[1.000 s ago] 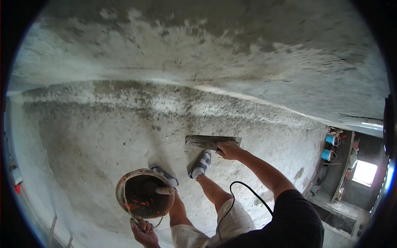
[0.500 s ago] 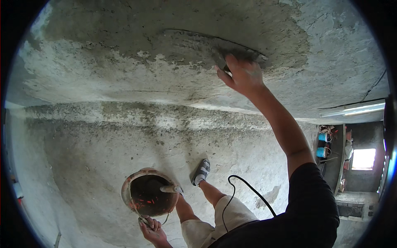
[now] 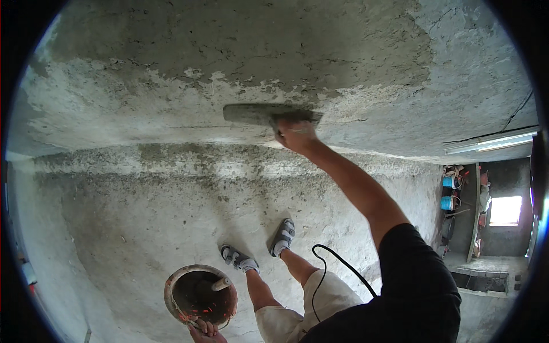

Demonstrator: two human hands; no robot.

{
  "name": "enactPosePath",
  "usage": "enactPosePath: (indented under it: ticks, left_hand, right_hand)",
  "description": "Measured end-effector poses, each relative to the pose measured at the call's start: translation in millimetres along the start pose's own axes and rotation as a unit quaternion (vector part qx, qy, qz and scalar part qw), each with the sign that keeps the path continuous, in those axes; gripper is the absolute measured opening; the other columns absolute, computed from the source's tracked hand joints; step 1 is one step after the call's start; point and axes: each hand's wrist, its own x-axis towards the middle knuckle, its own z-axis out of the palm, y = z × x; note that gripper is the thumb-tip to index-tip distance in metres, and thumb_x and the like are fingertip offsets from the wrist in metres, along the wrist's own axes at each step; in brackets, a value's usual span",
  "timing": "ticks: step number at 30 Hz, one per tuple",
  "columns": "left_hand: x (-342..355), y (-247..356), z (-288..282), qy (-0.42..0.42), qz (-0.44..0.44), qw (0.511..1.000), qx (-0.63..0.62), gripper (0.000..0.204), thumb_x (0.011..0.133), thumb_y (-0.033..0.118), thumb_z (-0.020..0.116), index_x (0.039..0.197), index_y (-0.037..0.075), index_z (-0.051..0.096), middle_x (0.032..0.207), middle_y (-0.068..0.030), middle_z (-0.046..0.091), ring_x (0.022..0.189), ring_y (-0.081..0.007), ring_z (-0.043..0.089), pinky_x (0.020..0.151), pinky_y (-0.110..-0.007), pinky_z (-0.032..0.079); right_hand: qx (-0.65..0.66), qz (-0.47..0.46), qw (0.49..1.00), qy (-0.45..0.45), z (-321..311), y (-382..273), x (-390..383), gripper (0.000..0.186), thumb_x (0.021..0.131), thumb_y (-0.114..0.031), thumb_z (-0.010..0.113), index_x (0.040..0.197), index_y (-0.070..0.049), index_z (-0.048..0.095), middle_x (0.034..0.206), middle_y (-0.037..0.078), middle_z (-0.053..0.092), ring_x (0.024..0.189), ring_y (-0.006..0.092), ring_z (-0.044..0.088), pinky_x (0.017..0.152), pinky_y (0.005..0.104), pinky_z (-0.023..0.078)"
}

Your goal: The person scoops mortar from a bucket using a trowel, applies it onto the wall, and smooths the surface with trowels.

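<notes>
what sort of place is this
Probably an unfinished room or indoor building site: the bare, rough wall has a darker grey patch across its upper part, the right hand holds a broad flat trowel, and the left hand holds a bucket.

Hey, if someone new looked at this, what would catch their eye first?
Probably the broad trowel in the right hand, upper centre, at the pale wall just below a darker patch. Next, the round bucket at lower left, with the left hand at its near rim. Far right, a bright white opening glows.
</notes>
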Motion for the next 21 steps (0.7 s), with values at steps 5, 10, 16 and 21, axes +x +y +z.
enactPosePath:
  ticks: [5, 10, 16, 21]
  left_hand:
    - [6, -11, 3, -0.021, -0.014, 1.000, -0.016, 0.034, 0.106, 0.041, 0.045, 0.106, 0.008, 0.056, 0.061, 0.0051, 0.032, 0.044, -0.0039, 0.024, 0.042, -0.022, 0.018]
    - [6, -20, 11, -0.008, -0.032, 0.999, -0.022, 0.035, 0.106, 0.042, 0.045, 0.108, 0.008, 0.054, 0.062, 0.0044, 0.033, 0.044, -0.0041, 0.024, 0.043, -0.022, 0.019]
    - [-1, -18, 6, -0.054, -0.016, 0.998, -0.016, 0.035, 0.107, 0.042, 0.043, 0.108, 0.009, 0.054, 0.063, 0.0046, 0.033, 0.044, -0.0043, 0.024, 0.043, -0.022, 0.018]
    - [-6, -19, 23, -0.053, -0.032, 0.998, 0.013, 0.033, 0.107, 0.042, 0.041, 0.098, 0.011, 0.052, 0.062, 0.0050, 0.032, 0.044, -0.0046, 0.025, 0.043, -0.023, 0.021]
  right_hand:
    - [-0.100, -0.055, 0.944, 0.309, -133, 47, -42, 0.032, 0.087, -0.038, 0.071, 0.093, -0.008, 0.061, 0.074, 0.011, 0.063, 0.066, 0.0256, 0.065, 0.059, 0.0433, 0.055]
    - [-0.169, 0.005, 0.974, 0.153, -125, 78, -35, 0.040, 0.090, -0.043, 0.066, 0.107, -0.007, 0.064, 0.080, 0.012, 0.068, 0.074, 0.0252, 0.069, 0.063, 0.0422, 0.057]
    - [-0.170, -0.019, 0.983, -0.070, 42, 86, -42, 0.041, 0.089, -0.043, 0.067, 0.111, -0.009, 0.066, 0.092, 0.011, 0.071, 0.082, 0.0243, 0.070, 0.071, 0.0422, 0.059]
    - [-0.049, 0.038, 0.997, 0.049, 19, 101, -103, 0.043, 0.088, -0.044, 0.069, 0.111, -0.008, 0.065, 0.089, 0.011, 0.070, 0.087, 0.0234, 0.070, 0.074, 0.0431, 0.059]
